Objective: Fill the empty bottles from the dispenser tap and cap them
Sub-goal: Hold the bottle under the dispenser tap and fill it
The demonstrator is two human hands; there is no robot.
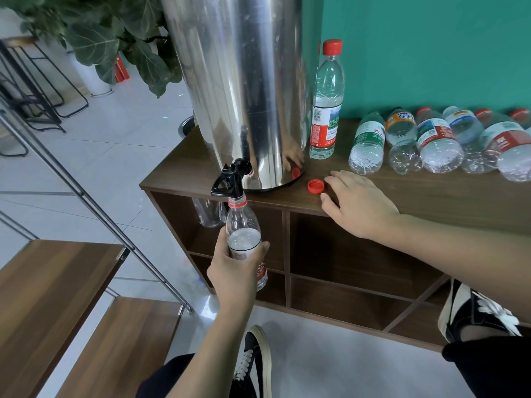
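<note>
The left hand grips an uncapped bottle by its middle, held upright off the counter's front left corner with its mouth just under the black tap of the steel dispenser; water shows partway up it. The right hand rests flat on the counter's front edge, fingers relaxed and holding nothing, fingertips just beside a loose red cap. A capped full bottle stands right of the dispenser. Empty bottles lie in a row toward the back right.
</note>
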